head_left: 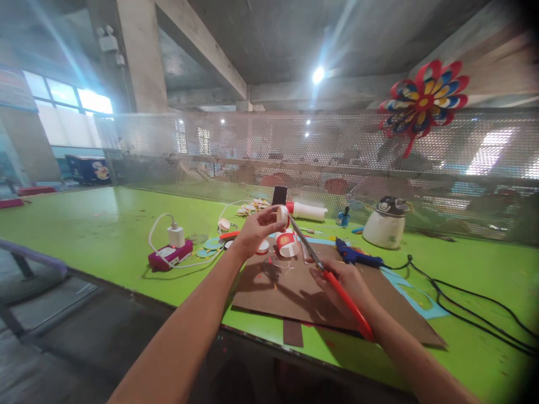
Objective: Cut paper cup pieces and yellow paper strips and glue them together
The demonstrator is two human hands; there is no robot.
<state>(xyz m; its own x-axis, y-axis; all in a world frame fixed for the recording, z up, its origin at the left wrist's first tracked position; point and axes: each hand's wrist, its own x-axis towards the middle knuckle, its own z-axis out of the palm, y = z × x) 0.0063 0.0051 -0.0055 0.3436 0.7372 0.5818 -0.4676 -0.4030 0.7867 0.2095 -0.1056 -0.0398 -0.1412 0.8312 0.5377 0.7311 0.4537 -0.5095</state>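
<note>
At the left of the green desk (84, 235), a pink box (170, 255) topped by a white charger (176, 235) was seen. The left hand (252, 231) was closed on a small paper cup (282, 215), which was held up above the brown cardboard (295, 297). The blade tips of the red-handled scissors (314, 254) were held at that cup, and their handles were gripped by the right hand (343, 283). Just beyond, a blue glue gun (356, 257) was laid, with a white kettle (385, 225) stood farther right.
</note>
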